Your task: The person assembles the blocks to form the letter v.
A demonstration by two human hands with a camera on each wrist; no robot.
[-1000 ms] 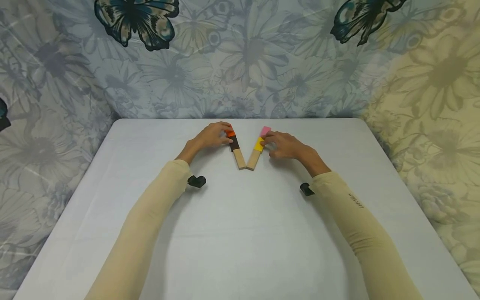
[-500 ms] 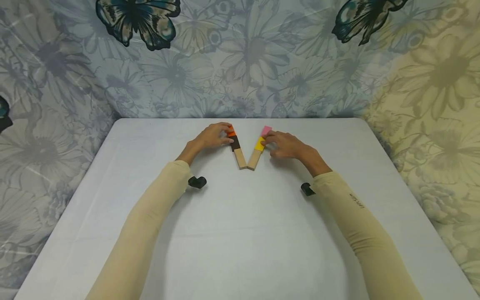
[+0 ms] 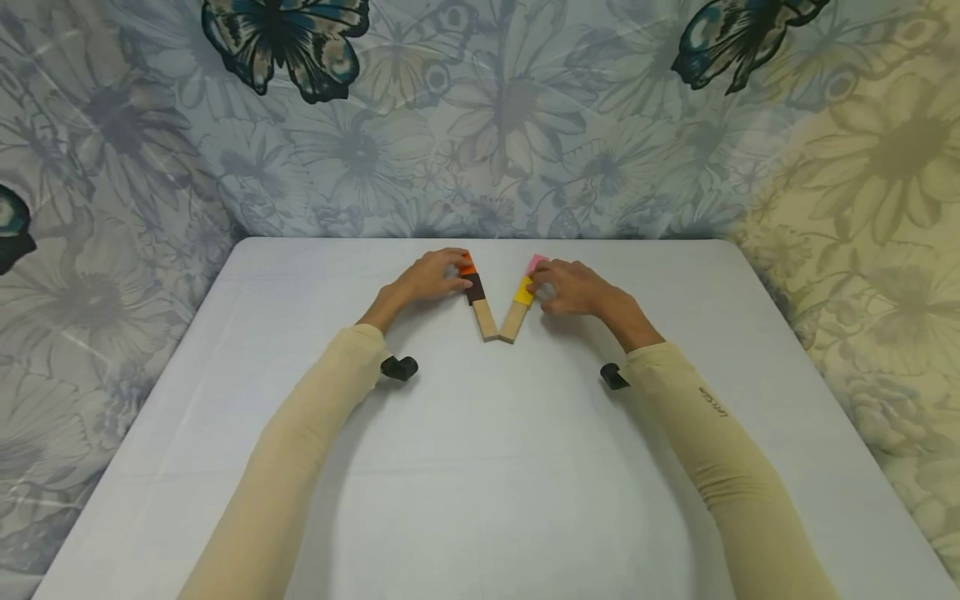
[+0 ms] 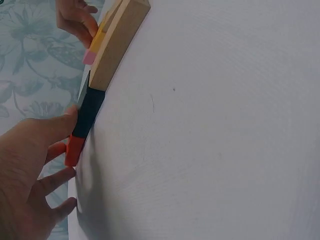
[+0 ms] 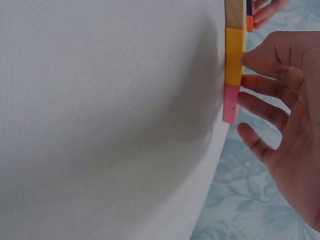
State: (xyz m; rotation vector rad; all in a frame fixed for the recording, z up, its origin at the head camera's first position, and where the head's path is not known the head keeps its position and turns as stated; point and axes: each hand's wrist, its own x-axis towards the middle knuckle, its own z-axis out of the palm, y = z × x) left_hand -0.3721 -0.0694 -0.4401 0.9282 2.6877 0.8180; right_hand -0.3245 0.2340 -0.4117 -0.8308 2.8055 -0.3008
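Note:
Small wooden blocks lie in a V on the white table. The V's left side runs from an orange block (image 3: 468,263) through a dark brown block (image 3: 473,288) to a plain wood block (image 3: 485,320). A pink block (image 3: 537,262), a yellow block (image 3: 523,291) and another plain block (image 3: 513,322) form its right side. My left hand (image 3: 435,274) touches the dark block with the thumb and the orange one with fingertips. On the yellow block rests the thumb of my right hand (image 5: 292,100), its fingertips against the yellow and pink blocks.
The table (image 3: 480,467) has a white cover and ends just behind the blocks. Floral cloth (image 3: 517,125) with butterflies hangs behind it. A black piece (image 3: 400,368) sticks out at the left cuff, and another black piece (image 3: 613,377) at the right cuff.
The whole head view has shifted slightly. Both hands stay at the blocks, and the V looks nearly the same.

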